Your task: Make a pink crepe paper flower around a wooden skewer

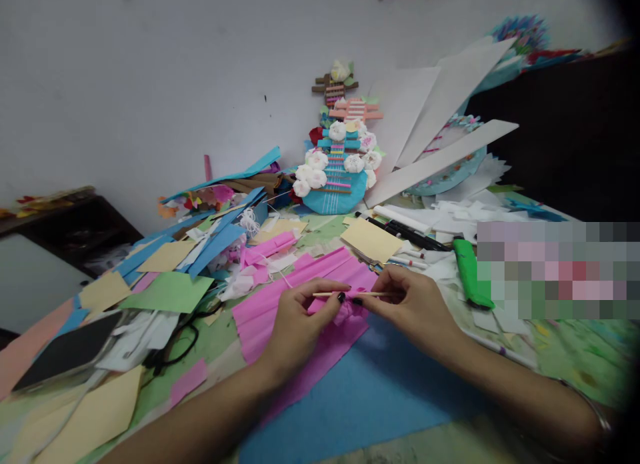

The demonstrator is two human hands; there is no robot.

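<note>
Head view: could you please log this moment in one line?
left hand: holding thin stick; right hand: holding same stick; pink paper: bunched between hands; blue sheet: lying flat

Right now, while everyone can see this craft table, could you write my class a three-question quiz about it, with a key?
1. True or false: the left hand and the right hand both have fingers on the thin stick.

2. Choose one: the large sheet partly under the pink paper is A) yellow, B) blue, C) white.

3. Fill in: the bright green object lies nearer the person's ____ hand.

Key: 1. True. 2. B. 3. Right.
</note>
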